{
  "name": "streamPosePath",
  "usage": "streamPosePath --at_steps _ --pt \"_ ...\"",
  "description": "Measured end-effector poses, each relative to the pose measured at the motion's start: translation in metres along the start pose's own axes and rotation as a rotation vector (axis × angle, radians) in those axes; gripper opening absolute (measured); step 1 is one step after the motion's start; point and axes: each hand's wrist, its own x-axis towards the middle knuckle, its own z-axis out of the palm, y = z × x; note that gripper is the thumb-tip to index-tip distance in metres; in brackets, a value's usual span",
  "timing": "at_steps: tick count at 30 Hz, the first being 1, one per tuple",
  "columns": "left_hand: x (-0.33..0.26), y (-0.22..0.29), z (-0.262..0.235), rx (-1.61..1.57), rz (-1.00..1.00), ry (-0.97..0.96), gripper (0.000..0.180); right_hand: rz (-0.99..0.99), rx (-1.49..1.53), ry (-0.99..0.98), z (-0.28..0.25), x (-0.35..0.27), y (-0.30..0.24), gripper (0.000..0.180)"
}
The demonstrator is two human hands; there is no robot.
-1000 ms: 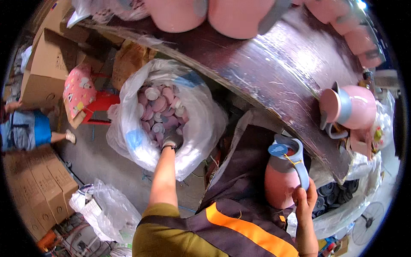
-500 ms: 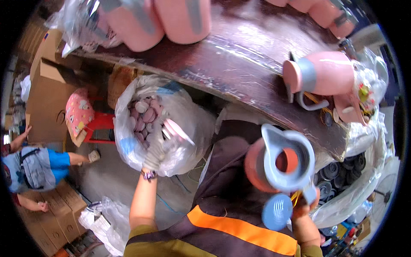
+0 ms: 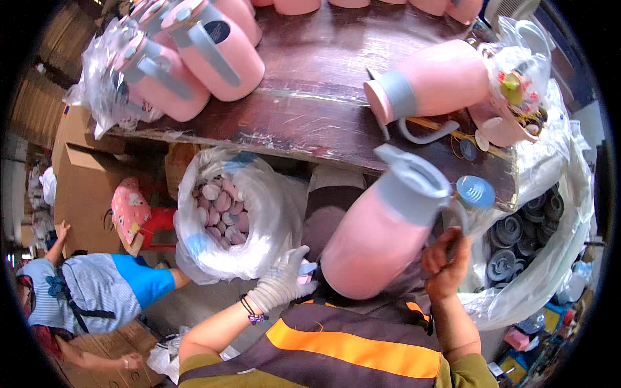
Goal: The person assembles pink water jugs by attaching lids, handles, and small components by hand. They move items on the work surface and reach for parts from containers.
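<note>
My right hand, bare, is closed round the grey handle of a pink vacuum jug. The jug is tilted in front of my lap, with its grey spout collar up and to the right. Beside the handle is a round blue ribbed disc; what holds it there cannot be made out. My left hand, in a whitish knit glove, is near the jug's base. Its fingers are closed on a small pink and white cap, partly hidden by the glove.
A plastic sack of pink caps stands left, below the dark table. Several pink jugs stand on it; another jug lies on its side. At right is a bag of grey lids. A person works at far left.
My left hand has come out of the sack toward my lap, bringing the cap. The jug has turned from mouth-on to side-on, and the blue disc has moved up beside the handle.
</note>
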Motion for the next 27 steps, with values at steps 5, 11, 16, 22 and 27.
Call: streamPosePath --at_steps 5,11,16,22,27 --pt "0.006 -0.014 -0.020 -0.001 -0.064 0.100 0.077 -0.109 -0.024 -0.172 -0.003 -0.006 0.000 0.048" --pt "0.033 0.080 -0.117 -0.717 0.197 0.447 0.077 -0.042 0.296 0.027 -0.016 0.004 -0.003 0.052" --pt "0.044 0.117 -0.130 -0.870 0.343 0.450 0.092 0.196 0.329 -0.248 -0.013 0.000 -0.007 0.054" --pt "0.050 0.135 -0.131 -0.974 0.452 0.457 0.088 -0.141 0.013 -0.296 -0.016 -0.005 -0.010 0.053" --pt "0.059 0.160 -0.131 -0.129 0.689 0.306 0.076 -0.512 -0.573 -0.461 -0.003 -0.007 -0.020 0.038"
